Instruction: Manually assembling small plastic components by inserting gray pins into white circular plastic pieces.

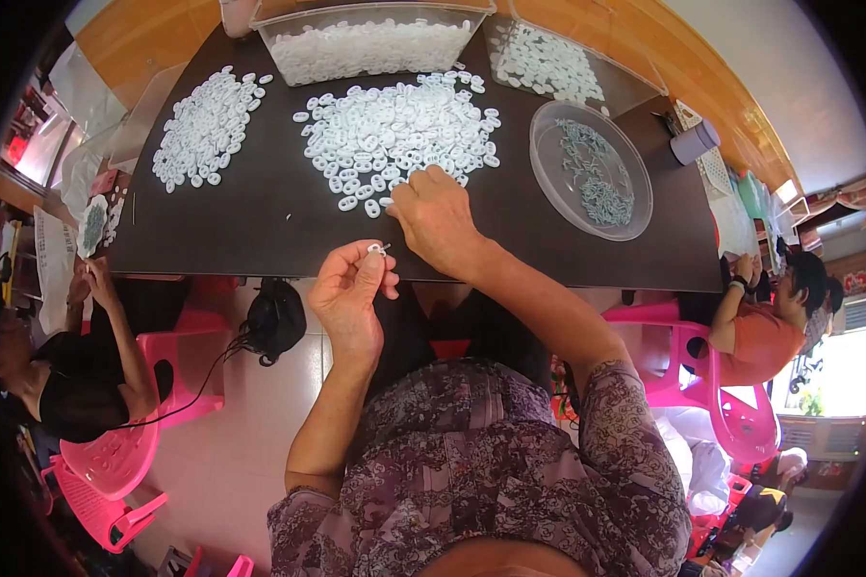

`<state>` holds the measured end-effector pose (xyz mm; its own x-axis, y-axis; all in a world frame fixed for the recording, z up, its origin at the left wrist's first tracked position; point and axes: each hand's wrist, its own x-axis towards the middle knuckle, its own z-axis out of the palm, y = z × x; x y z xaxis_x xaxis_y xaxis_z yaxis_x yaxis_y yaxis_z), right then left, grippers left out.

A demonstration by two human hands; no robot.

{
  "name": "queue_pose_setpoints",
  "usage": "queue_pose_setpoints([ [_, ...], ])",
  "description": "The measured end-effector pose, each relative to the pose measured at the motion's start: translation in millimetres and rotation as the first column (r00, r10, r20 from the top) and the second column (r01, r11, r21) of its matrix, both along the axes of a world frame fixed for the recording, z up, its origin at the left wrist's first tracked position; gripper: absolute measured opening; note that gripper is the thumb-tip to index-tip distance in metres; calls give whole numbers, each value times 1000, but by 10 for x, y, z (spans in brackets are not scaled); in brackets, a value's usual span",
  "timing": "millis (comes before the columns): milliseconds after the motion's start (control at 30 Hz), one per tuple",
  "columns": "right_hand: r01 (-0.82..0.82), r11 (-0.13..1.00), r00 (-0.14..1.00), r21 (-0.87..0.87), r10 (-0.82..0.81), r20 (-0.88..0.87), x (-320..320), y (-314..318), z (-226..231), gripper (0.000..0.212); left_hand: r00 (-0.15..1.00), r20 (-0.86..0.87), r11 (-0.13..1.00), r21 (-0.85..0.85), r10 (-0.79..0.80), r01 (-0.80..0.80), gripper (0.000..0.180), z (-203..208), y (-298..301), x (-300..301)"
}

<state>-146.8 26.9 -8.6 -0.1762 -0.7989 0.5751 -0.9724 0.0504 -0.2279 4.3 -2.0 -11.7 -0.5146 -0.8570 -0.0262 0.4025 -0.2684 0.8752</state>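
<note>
My left hand (352, 285) is closed in a pinch near the table's front edge. Between its thumb and fingers sits a small white oval plastic piece (375, 248) with a thin metallic bit sticking out to the right. Farther forward, my right hand (437, 217) reaches to the near edge of a big pile of white two-holed oval pieces (394, 125). Its fingers point down and are bent together, and a white piece (386, 202) shows at its fingertips. The hand itself hides most of that grip.
A second pile of ovals (202, 130) lies left. Behind stand a clear bin (370, 72) of white pieces and a shallower clear tray (635, 85). A round clear dish (543, 183) with small greenish parts is at right, beside a grey cup (695, 141). People sit on both sides.
</note>
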Motion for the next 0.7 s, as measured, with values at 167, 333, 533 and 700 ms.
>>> queue_pose_setpoints([
  [167,29,1000,997,3,-29,77,-3,82,41,9,1000,2,1000,11,3,-3,14,18,-12,6],
  [333,-62,991,769,118,-28,638,-46,322,119,11,999,-51,1000,-4,13,-13,17,83,-23,-42],
  [533,-167,984,289,60,-9,957,-16,457,282,18,999,-19,999,1,-34,34,18,70,24,-78],
  [700,-150,988,122,48,-30,992,6,511,321,20,998,-12,998,-5,-56,56,18,107,76,-119],
])
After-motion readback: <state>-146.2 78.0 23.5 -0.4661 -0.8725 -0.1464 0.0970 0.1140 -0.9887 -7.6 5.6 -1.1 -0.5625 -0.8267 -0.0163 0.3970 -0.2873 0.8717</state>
